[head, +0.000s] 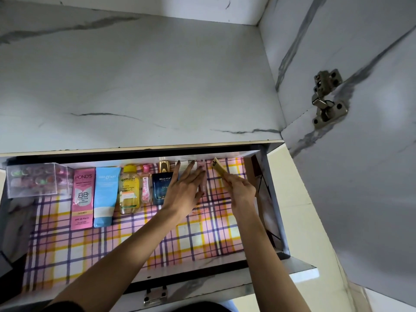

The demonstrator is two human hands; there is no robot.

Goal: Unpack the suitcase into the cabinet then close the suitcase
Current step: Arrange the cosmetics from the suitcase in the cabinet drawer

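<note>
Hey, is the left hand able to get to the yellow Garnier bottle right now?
Probably yes: the left hand is open, and the Garnier bottle lies uncovered in the open drawer nearby.

Free checked liner point(126, 246) up front; row of toiletries point(129, 190) and clear box point(31, 180) along the back.

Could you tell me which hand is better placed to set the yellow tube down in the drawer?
Right: the right hand holds the yellow tube just beside the pink tube, while the left hand lies flat, gripping nothing.
</note>
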